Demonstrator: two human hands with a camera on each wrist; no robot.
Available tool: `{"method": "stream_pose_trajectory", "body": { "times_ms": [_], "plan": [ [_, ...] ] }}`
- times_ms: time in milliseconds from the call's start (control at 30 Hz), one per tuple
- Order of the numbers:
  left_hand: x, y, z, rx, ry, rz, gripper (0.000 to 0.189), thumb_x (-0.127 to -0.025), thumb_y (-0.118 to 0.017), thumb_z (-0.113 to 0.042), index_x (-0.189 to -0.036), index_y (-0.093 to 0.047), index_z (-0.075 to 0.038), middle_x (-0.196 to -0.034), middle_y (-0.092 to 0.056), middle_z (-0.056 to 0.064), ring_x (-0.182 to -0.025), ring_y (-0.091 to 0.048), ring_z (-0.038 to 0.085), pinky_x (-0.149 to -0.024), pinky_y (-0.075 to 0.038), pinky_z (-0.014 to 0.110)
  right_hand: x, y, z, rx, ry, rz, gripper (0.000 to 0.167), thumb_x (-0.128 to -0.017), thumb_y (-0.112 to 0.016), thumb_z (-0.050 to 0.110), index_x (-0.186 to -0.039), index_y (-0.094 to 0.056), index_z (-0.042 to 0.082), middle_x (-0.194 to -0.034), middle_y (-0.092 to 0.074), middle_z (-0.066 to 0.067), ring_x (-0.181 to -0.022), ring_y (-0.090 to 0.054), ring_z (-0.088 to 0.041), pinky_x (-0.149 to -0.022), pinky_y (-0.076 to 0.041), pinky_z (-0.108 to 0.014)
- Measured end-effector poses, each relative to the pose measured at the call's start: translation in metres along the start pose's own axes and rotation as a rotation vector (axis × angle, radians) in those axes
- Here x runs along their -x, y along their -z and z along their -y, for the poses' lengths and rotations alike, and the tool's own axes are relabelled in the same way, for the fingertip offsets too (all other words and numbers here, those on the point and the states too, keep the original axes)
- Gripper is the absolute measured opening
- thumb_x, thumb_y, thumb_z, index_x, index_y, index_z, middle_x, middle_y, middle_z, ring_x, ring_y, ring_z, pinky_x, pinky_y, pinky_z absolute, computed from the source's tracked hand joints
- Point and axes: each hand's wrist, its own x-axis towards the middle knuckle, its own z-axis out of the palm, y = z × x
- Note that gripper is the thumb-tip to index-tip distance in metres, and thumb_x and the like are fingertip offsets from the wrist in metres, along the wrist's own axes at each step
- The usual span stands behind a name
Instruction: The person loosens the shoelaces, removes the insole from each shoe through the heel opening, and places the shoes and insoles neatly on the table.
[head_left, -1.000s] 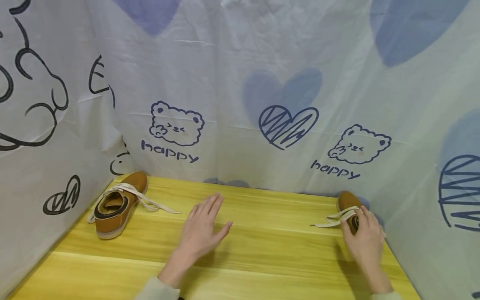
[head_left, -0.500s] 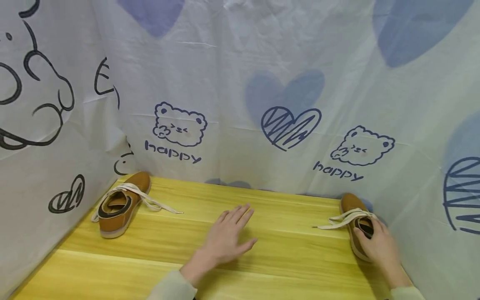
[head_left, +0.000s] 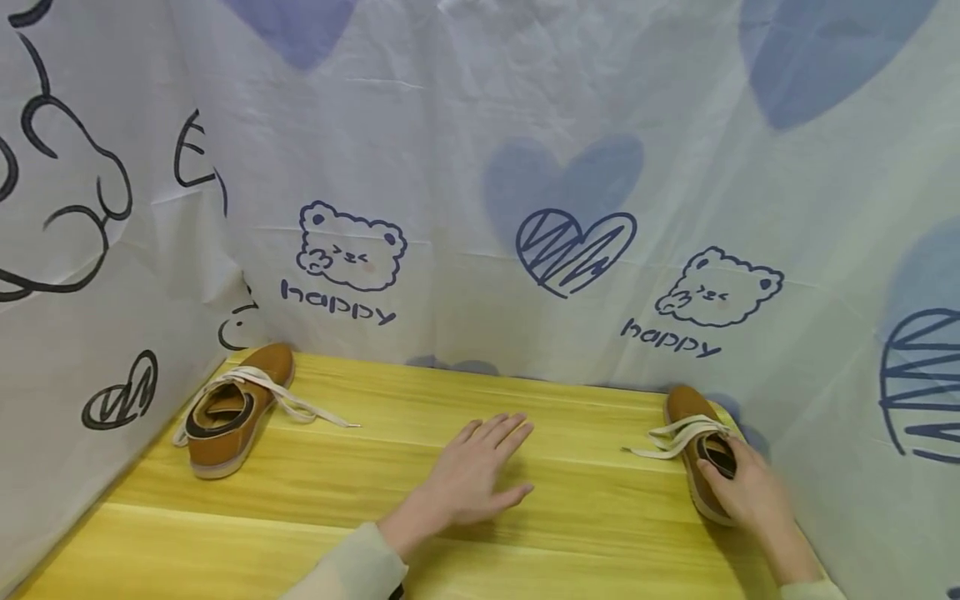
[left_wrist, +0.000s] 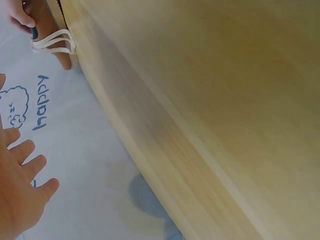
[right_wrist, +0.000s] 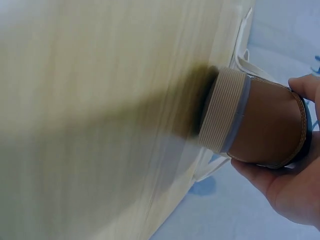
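In the head view, a brown lace-up shoe (head_left: 681,403) with cream laces points toward the back at the right. My right hand (head_left: 759,496) grips its collar near the heel. From the right wrist, the shoe's heel (right_wrist: 270,120) and ribbed sole show between thumb and fingers, with a dark shadow beside the sole; whether the heel touches the surface I cannot tell. My left hand (head_left: 472,475) hovers over the middle of the wooden surface, fingers extended, holding nothing. The matching brown shoe (head_left: 213,450) stands at the far left, its laces loose.
Yellow wood-grain surface (head_left: 300,533) runs under both shoes. White cloth walls (head_left: 465,317) printed with hearts and bears enclose the back and both sides. A loose lace (head_left: 330,417) from the left shoe trails toward the middle.
My right hand has shifted right and nearer along the shoe to its heel end, and the shoe has moved slightly left. My left hand has moved right across the surface.
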Motion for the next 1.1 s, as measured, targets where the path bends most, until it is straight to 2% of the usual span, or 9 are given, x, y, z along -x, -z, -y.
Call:
{"method": "stream_pose_trajectory", "body": {
  "times_ms": [267, 467, 600, 833, 933, 1100],
  "plan": [
    [-0.019, 0.0, -0.007, 0.035, -0.037, 0.039, 0.081, -0.102, -0.048, -0.065, -0.166, -0.028, -0.02, -0.17, -0.028, 0.0, -0.153, -0.034, 0.025, -0.123, -0.032, 0.048, 0.017, -0.004, 0.025, -0.027, 0.037, 0.029, 0.079, -0.105, -0.056, 0.048, -0.154, -0.035, -0.01, -0.152, -0.035, -0.041, -0.134, -0.039, -0.062, -0.102, -0.04, -0.074],
    [-0.042, -0.005, -0.013, 0.067, -0.064, 0.077, 0.081, -0.102, -0.05, -0.064, -0.166, -0.028, -0.02, -0.171, -0.027, 0.0, -0.154, -0.033, 0.025, -0.124, -0.03, 0.05, 0.03, -0.011, 0.046, -0.057, 0.113, 0.022, 0.073, -0.103, -0.063, 0.042, -0.153, -0.041, -0.006, -0.152, -0.041, -0.037, -0.133, -0.045, -0.059, -0.099, -0.044, -0.073],
    [-0.061, -0.008, -0.018, 0.05, -0.081, 0.122, 0.082, -0.102, -0.05, -0.065, -0.166, -0.027, -0.021, -0.171, -0.026, -0.001, -0.155, -0.029, 0.024, -0.124, -0.029, 0.05, 0.034, -0.016, 0.059, -0.067, 0.148, 0.011, 0.07, -0.1, -0.067, 0.037, -0.153, -0.044, -0.003, -0.153, -0.043, -0.033, -0.134, -0.047, -0.056, -0.1, -0.045, -0.071],
    [-0.099, -0.011, -0.023, -0.02, -0.146, 0.177, 0.08, -0.102, -0.049, -0.064, -0.166, -0.027, -0.02, -0.171, -0.026, -0.001, -0.154, -0.031, 0.025, -0.124, -0.029, 0.05, 0.041, -0.019, 0.078, -0.107, 0.203, 0.03, 0.066, -0.098, -0.072, 0.03, -0.153, -0.047, 0.002, -0.156, -0.044, -0.029, -0.138, -0.047, -0.052, -0.104, -0.043, -0.07],
    [-0.113, -0.015, -0.024, -0.057, -0.152, 0.219, 0.08, -0.102, -0.048, -0.064, -0.166, -0.027, -0.021, -0.171, -0.026, -0.002, -0.155, -0.029, 0.022, -0.125, -0.028, 0.05, 0.044, -0.02, 0.083, -0.122, 0.241, 0.034, 0.066, -0.097, -0.073, 0.028, -0.153, -0.049, 0.003, -0.156, -0.045, -0.027, -0.138, -0.048, -0.051, -0.104, -0.044, -0.069],
    [-0.13, -0.021, -0.024, -0.212, -0.169, 0.3, 0.083, -0.1, -0.045, -0.071, -0.167, -0.026, -0.024, -0.171, -0.025, -0.005, -0.156, -0.027, 0.019, -0.125, -0.027, 0.046, 0.046, -0.021, 0.087, -0.149, 0.317, 0.064, 0.065, -0.097, -0.074, 0.028, -0.153, -0.05, 0.008, -0.156, -0.048, -0.022, -0.136, -0.051, -0.048, -0.104, -0.046, -0.067]
  ]
}}
